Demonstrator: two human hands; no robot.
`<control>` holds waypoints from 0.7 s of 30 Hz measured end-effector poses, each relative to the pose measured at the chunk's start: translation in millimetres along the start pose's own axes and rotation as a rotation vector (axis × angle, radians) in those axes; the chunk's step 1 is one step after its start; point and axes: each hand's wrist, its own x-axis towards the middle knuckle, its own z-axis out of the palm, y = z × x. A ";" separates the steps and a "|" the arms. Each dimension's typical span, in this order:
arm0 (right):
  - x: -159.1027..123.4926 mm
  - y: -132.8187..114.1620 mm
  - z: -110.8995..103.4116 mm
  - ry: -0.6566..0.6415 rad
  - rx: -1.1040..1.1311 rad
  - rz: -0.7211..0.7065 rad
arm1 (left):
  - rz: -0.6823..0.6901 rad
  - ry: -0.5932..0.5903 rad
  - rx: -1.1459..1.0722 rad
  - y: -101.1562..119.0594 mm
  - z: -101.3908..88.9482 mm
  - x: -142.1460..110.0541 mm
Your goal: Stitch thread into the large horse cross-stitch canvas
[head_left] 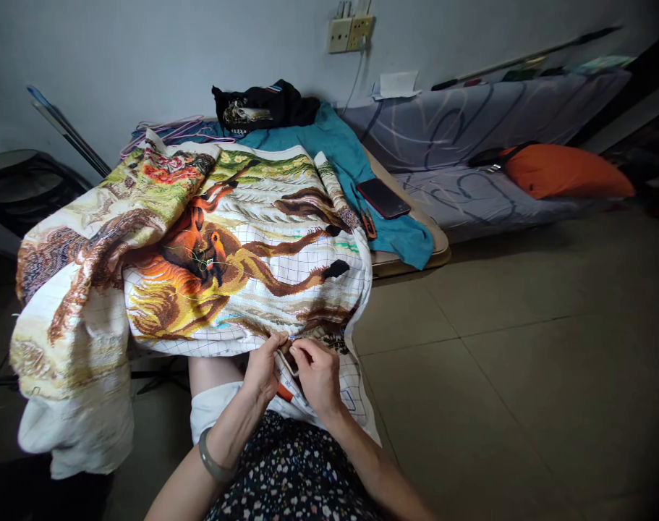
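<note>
A large cross-stitch cloth (pixel 286 217) with horses in orange, yellow and brown spreads over the surface before me and hangs down onto my lap. My left hand (pixel 264 367) pinches the cloth's near edge between thumb and fingers. Close beside it, my right hand (pixel 315 373) is closed with fingertips pressed together at the same edge. Whatever is between those fingertips is too small to make out. Loose yellow-green threads (pixel 204 262) lie on the stitched horse. Under my hands, part of the cloth's gridded side shows.
Past the cloth lie a teal cloth (pixel 329 137), a dark phone (pixel 383 197), small orange-handled scissors (pixel 368 224) and a black garment (pixel 269 105). An orange bag (pixel 565 170) rests on the covered sofa (pixel 432 184) to the right. A socket (pixel 351 34) is on the wall.
</note>
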 end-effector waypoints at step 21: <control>22.2 -11.2 -7.0 -0.200 0.006 0.180 | -0.078 -0.089 -0.058 1.1 0.8 -10.4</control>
